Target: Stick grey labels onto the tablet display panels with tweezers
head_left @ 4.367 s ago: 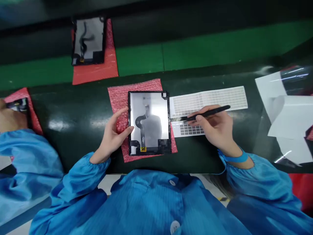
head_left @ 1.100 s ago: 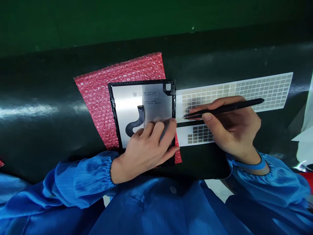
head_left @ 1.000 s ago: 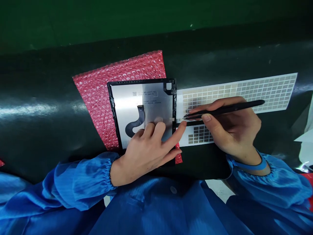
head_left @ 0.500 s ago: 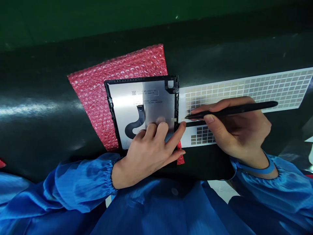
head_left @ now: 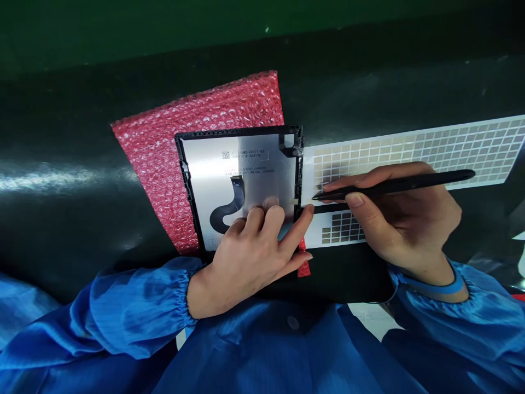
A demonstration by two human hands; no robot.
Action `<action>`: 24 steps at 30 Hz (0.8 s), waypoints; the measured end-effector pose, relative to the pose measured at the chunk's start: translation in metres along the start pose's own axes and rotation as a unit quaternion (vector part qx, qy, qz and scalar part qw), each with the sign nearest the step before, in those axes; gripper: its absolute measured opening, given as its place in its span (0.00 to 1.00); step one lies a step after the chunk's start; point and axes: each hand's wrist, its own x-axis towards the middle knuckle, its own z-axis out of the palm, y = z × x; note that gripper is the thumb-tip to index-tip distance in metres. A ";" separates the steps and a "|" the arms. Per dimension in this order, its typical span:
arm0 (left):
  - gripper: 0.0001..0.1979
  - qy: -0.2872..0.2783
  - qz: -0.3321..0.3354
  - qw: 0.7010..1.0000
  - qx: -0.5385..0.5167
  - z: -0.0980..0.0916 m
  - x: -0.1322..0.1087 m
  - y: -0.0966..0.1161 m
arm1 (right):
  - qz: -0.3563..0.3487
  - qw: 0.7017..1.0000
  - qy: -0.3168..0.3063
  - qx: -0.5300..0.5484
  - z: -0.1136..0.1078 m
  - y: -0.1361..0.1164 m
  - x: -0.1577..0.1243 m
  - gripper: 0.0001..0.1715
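Observation:
My left hand (head_left: pixel 250 257) lies across the lower right of a flat silver-backed display panel (head_left: pixel 205 175) with a black frame. Its middle fingers bend onto the metal, while the index finger stretches over the right edge and the thumb stays apart. A curved black ribbon cable (head_left: pixel 219 215) shows on the panel, partly under that hand. My right hand (head_left: pixel 402 219) pinches a slim black pen-shaped tool (head_left: pixel 426 180). The pointed tip is just above my left index fingertip, over a white sheet (head_left: pixel 471 145) of small grey rectangles. A small pale tab (head_left: pixel 293 201) sits at the panel's right edge.
Pink bubble wrap (head_left: pixel 151 164) lies beneath the panel and spreads out behind and left of it. A second strip with darker grey squares (head_left: pixel 344 227) is partly hidden by my right hand. All this rests on a dark, glossy work surface (head_left: pixel 82 219).
The view has shifted slightly, and my hands, the panel and the sheet sit a few pixels further right. Both hands keep the same pose.

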 end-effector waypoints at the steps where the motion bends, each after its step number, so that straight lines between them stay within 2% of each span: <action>1: 0.32 0.000 0.001 1.000 0.000 0.000 0.000 0.000 | 0.000 1.000 0.000 0.000 0.000 0.000 0.000 0.20; 9: 0.33 0.000 0.002 1.000 0.004 0.000 -0.001 0.000 | 0.014 1.000 -0.003 0.012 0.000 -0.003 0.002 0.16; 15: 0.32 -0.024 0.000 1.000 0.004 -0.002 -0.001 0.001 | -0.003 0.999 -0.003 0.043 0.000 0.001 0.003 0.18; 18: 0.32 -0.018 0.002 1.000 0.001 0.000 -0.002 0.001 | -0.004 0.998 0.001 0.067 0.001 0.002 0.004 0.18; 24: 0.32 -0.025 -0.002 1.000 -0.008 0.000 -0.002 0.001 | -0.015 0.999 -0.002 0.044 0.002 0.002 0.004 0.18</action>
